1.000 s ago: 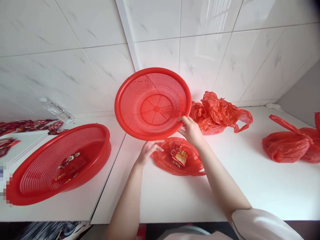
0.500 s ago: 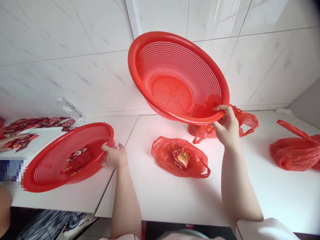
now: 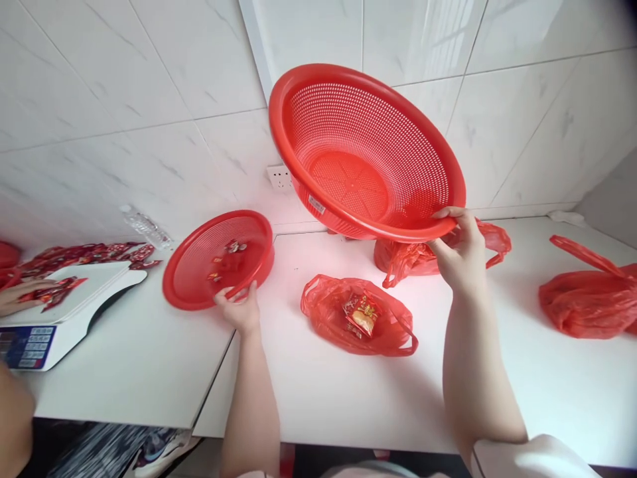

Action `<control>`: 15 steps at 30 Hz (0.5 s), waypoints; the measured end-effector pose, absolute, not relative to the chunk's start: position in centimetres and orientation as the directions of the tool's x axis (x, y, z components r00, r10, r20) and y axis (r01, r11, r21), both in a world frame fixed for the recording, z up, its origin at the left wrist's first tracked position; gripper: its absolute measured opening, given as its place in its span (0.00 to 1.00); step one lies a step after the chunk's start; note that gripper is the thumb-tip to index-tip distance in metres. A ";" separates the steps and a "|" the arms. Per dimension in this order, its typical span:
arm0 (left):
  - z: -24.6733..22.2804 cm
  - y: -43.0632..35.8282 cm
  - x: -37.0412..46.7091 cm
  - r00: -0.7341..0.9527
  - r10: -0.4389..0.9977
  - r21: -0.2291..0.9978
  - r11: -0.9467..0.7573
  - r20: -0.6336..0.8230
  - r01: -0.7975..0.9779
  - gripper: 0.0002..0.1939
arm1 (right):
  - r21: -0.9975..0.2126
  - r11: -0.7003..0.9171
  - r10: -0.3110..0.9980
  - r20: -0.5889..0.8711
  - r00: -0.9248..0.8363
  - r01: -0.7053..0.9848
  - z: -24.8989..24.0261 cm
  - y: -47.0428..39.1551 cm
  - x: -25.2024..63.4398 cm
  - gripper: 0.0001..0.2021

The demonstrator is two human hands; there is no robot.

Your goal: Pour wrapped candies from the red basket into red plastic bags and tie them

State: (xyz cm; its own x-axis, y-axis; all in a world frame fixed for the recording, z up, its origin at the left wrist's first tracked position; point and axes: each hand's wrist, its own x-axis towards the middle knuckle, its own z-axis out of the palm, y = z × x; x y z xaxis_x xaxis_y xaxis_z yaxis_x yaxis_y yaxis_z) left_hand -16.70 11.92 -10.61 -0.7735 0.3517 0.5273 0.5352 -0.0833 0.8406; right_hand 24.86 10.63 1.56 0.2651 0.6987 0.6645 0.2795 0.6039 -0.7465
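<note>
My right hand (image 3: 460, 249) grips the rim of a large red perforated plastic basket (image 3: 348, 182), which is tilted up in the air with its inside facing me and nothing in it. With my left hand (image 3: 241, 305) I pinch the near rim of a second red basket (image 3: 196, 262); several small wrapped packets (image 3: 231, 255) lie in its bottom. This basket is close to the wall at the table's back. Between my arms, an opened red plastic bag (image 3: 318, 312) holds a few red and gold snack packets (image 3: 365, 315).
More red bags stand behind the raised basket (image 3: 408, 262) and at the right (image 3: 587, 302). At left, a co-worker's hand (image 3: 20, 297) holds packets over a white scale (image 3: 99, 282). Red packets (image 3: 89, 255) and a plastic bottle (image 3: 144, 226) lie by the wall, below a socket (image 3: 279, 178).
The left basket has moved right and back toward the wall with my left hand, uncovering the scale. The raised basket has shifted slightly right.
</note>
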 end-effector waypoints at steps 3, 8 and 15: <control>-11.0 12.4 -14.6 -0.680 0.453 0.795 -0.119 0.577 0.595 0.26 | -0.752 0.609 0.718 0.658 0.227 0.253 1.8 10.4 24.3 0.13; -12.1 12.7 -12.0 -0.548 0.559 0.733 -0.172 0.622 0.658 0.23 | -0.733 0.633 0.725 0.674 0.141 0.248 2.0 10.1 23.4 0.13; -12.7 12.9 -10.9 -0.444 0.651 0.711 -0.216 0.616 0.670 0.24 | -0.747 0.637 0.762 0.648 -0.010 0.189 2.0 10.0 21.9 0.13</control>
